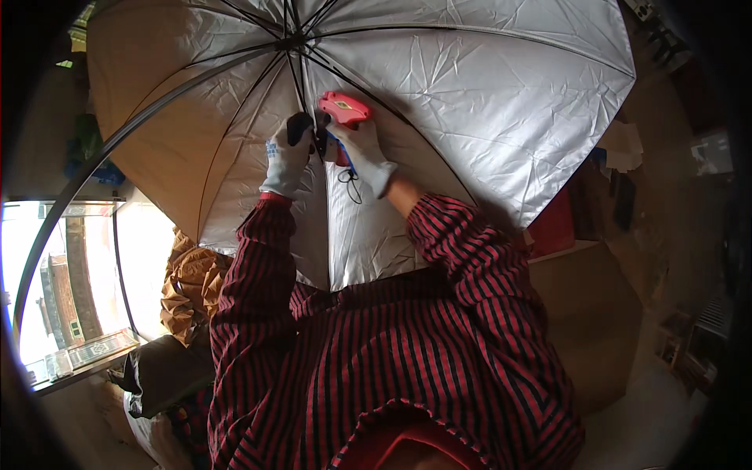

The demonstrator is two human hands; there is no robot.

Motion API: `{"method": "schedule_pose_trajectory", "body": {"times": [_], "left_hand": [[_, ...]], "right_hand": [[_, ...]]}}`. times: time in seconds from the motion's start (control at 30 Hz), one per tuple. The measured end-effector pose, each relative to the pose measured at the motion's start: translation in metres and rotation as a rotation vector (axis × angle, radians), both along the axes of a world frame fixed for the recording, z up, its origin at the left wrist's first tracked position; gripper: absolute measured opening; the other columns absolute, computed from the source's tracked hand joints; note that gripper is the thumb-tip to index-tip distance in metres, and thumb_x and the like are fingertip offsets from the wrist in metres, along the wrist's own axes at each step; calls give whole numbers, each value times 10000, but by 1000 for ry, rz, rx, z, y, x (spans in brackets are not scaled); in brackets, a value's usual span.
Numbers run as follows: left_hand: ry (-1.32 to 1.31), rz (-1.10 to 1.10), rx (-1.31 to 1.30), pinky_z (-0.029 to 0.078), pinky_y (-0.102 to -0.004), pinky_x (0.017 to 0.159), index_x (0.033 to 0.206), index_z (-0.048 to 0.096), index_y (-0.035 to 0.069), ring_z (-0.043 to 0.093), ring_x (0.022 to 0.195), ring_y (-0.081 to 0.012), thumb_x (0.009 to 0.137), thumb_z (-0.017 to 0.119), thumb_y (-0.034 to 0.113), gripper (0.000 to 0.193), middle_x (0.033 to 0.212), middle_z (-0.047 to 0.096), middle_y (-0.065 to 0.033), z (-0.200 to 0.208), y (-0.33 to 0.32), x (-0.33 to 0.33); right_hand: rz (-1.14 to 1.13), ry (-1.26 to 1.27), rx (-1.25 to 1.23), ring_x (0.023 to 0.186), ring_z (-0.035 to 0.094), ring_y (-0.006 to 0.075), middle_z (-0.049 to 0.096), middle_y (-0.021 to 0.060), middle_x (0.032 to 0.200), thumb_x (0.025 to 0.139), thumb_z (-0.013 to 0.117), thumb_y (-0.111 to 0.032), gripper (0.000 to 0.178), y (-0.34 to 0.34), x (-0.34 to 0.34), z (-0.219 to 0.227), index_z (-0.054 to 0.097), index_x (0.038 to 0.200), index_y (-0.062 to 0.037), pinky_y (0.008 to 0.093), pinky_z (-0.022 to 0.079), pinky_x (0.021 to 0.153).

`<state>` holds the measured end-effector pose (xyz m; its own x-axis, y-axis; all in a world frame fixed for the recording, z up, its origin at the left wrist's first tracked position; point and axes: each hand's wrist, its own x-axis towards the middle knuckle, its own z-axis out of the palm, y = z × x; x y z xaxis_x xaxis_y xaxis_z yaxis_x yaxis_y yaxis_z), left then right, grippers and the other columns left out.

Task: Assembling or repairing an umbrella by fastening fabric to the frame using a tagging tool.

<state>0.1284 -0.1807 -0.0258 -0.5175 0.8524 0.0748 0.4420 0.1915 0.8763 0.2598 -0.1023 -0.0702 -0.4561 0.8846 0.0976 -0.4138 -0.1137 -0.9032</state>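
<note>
One right hand (362, 146) clamped on a labelled red tool (355, 113), one left hand (287, 154), grip unclear, in a blue-printed glove (282, 174)

glare: bright opening (100, 254), left | right side: dim | rim: black, fisheye-bent

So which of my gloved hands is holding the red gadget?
Your right hand: it grips the red gadget, while your left hand is left of it, by the silver umbrella.
</note>
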Motion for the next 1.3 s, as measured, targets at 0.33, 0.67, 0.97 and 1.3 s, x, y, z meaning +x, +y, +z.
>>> {"method": "schedule_pose_trajectory", "body": {"times": [0.33,0.67,0.97,1.3], "left_hand": [[187,139,70,525,-331,647,1010,697,45,680,712,-206,833,628,133,209,801,699,-133,-8,14,-1],[181,179,74,504,-325,582,958,703,25,646,630,-176,842,614,143,187,732,685,-113,-8,4,-4],[15,125,33,424,-285,464,924,689,13,549,513,-111,867,587,113,154,644,619,-54,1,-2,-4],[-3,50,39,395,-252,439,977,686,29,539,495,-97,891,570,92,158,646,607,-32,5,-7,-5]], "right_hand": [[181,-166,-199,778,584,81,627,-10,844,842,639,-105,187,-11,11,23,646,1013,-29,267,498,709],[311,228,474,864,653,179,678,49,942,892,548,-106,179,36,-14,-55,650,1011,-20,290,501,803],[805,230,-21,857,620,130,662,48,950,902,531,-137,150,39,14,-22,622,973,-41,255,466,833],[707,148,327,748,562,82,602,-26,824,900,547,-194,153,31,-5,-14,586,826,-65,261,462,735]]}}
